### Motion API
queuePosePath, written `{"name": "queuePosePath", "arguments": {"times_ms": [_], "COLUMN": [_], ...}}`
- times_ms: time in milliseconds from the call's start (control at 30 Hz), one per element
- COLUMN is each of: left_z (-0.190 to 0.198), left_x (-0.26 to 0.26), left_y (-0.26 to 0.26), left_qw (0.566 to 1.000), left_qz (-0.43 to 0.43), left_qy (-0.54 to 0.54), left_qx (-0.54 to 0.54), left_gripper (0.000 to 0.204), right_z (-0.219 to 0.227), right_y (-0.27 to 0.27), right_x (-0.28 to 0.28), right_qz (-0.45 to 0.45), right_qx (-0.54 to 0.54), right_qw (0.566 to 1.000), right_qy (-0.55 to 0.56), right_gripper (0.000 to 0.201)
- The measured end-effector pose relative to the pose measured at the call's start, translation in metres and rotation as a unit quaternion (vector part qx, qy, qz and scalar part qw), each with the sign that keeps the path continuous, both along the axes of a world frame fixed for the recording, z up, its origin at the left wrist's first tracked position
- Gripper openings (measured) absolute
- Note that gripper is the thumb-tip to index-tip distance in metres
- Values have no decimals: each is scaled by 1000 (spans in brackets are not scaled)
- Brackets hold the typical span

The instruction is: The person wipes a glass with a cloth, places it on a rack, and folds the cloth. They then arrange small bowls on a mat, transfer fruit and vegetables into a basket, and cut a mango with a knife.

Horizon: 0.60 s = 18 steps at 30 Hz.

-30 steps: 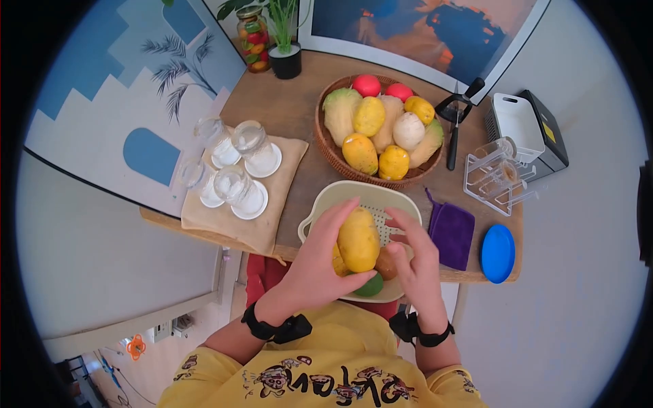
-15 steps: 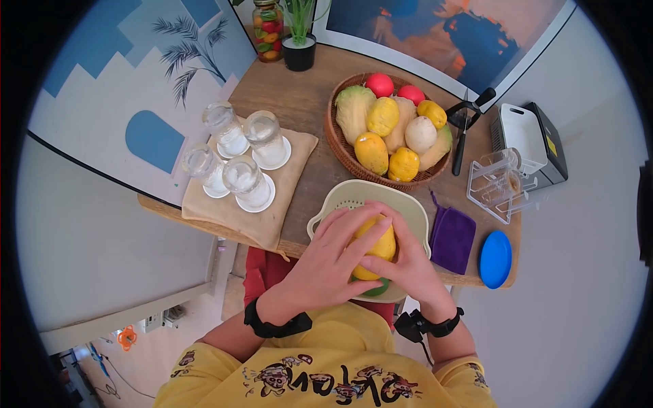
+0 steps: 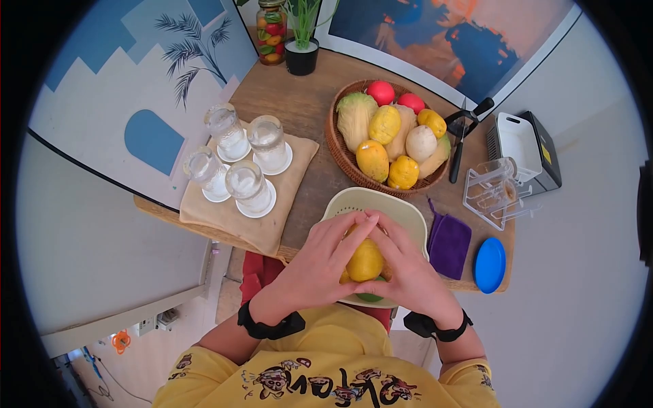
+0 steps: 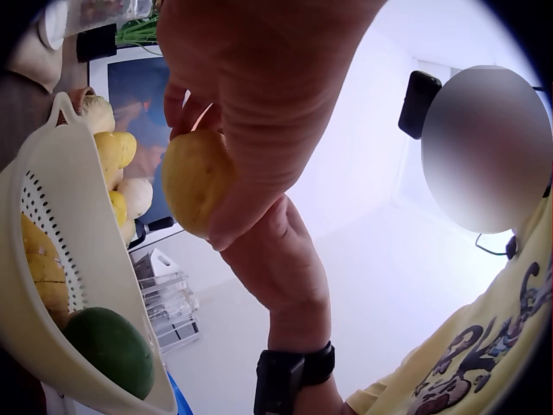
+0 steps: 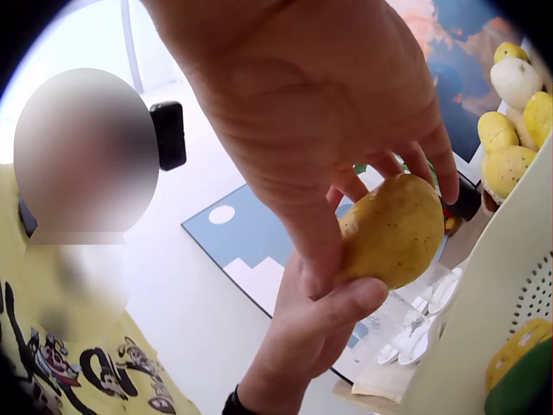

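Both hands hold a yellow, oval, speckled potato above a cream colander. The left hand grips its left side, while the right hand curls round the right side, with the fingertips of both meeting at the far end. In the right wrist view, thumbs from both hands press close together on the near side of the potato. Inside the colander lie a smooth green fruit and a ridged yellow-orange piece; the hands partly hide the contents in the head view.
Beyond the colander stands a wicker basket of produce. Several upturned glass jars stand on a tan cloth at left. A purple pouch, blue plate, drying rack and knife are at right.
The right hand has come in from beside the potato and closed round it, joining the left hand. The potato has turned, showing a rounder end in the head view. The head view has shifted slightly.
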State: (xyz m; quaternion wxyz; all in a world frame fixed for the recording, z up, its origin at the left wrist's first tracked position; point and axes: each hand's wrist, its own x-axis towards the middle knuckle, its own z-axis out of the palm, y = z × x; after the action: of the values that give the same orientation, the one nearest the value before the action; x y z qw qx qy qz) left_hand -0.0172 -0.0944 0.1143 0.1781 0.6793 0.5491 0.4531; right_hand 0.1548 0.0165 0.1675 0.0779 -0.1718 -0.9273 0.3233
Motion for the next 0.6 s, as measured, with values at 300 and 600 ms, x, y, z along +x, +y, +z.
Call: {"name": "queuePosePath", "arguments": {"times_ms": [300, 600], "left_z": [-1, 0], "left_x": [-2, -3], "left_y": [-3, -7], "left_qw": [1000, 999], "left_qz": [8, 46], "left_qy": [-5, -4], "left_qx": [4, 5], "left_gripper": [93, 66], "right_z": [19, 32], "right_y": [20, 222], "right_x": [-9, -54], "right_qz": [12, -168], "right_qx": [-44, 117], "right_qw": [999, 974], "right_qy": [0, 94], "right_gripper": [96, 94]}}
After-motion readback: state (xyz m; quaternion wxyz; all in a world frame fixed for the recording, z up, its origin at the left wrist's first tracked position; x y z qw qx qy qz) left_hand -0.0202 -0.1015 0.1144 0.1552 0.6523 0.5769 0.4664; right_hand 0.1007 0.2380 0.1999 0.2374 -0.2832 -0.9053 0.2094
